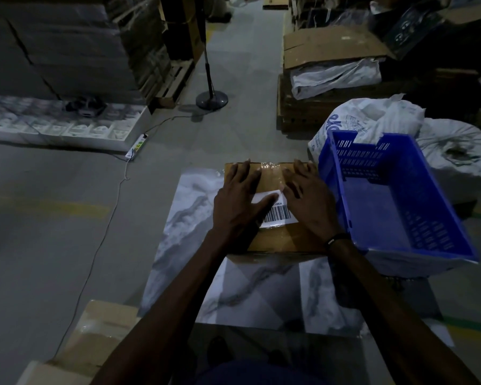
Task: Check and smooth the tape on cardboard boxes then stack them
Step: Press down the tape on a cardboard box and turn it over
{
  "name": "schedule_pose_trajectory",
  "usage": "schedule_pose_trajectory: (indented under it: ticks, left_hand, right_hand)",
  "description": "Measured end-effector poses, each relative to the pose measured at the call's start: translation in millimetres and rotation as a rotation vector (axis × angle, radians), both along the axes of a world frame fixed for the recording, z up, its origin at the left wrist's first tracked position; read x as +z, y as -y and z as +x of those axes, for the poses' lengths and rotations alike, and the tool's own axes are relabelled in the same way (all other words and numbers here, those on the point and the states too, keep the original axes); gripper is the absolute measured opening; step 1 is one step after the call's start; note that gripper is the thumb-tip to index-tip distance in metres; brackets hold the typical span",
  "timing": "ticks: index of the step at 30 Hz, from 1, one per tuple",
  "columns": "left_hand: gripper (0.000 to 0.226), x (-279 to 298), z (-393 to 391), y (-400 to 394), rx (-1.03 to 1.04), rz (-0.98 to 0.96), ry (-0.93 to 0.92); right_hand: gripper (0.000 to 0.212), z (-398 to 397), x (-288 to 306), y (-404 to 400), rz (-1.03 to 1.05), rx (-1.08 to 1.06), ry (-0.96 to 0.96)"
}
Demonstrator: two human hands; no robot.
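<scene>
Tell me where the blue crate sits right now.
In the head view, the blue crate sits right of centre, tilted, resting on white sacks and directly beside the cardboard box that both hands press flat.

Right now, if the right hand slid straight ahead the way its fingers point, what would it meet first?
The right hand lies flat on the cardboard box. Sliding ahead, it would cross the shiny tape, pass the box's far edge, then find bare floor, seemingly.
</scene>
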State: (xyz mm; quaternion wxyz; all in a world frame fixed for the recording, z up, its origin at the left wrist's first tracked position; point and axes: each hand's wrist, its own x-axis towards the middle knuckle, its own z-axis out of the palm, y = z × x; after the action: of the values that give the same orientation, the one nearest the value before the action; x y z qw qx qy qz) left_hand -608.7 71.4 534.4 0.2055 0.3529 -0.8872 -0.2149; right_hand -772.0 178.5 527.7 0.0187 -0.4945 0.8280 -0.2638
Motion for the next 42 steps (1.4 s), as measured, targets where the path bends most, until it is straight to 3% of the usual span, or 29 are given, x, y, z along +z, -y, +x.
schedule_pose_trajectory:
  ticks: [9, 12, 19, 26, 31, 38, 42]
  left_hand:
    - [0.065, -14, 1, 0, -0.081, -0.051, 0.139]
    - [0.069, -11, 5, -2, -0.15, 0.041, 0.159]
    - [0.045, -2, 6, -23, -0.097, -0.03, 0.155]
    - [0.05, -10, 3, -19, -0.112, 0.005, 0.184]
    - [0.046, -10, 7, -25, -0.176, 0.083, 0.091]
    - [0.045, -18, 5, -20, -0.173, 0.171, 0.03]
    - [0.032, -24, 10, -22, -0.167, 0.122, -0.05]
  right_hand:
    - [0.045, 5, -19, -12, 0.044, 0.031, 0.124]
    - [0.046, 8, -18, -18, 0.012, 0.06, 0.155]
    - [0.041, 20, -23, -21, 0.031, 0.062, 0.115]
    - [0.042, 24, -16, -16, 0.084, 0.042, 0.088]
    - [0.042, 27, -24, -22, -0.002, 0.063, 0.121]
    - [0.043, 25, -19, -18, 0.056, 0.094, 0.186]
    - [0.034, 25, -15, -29, -0.119, 0.112, 0.239]
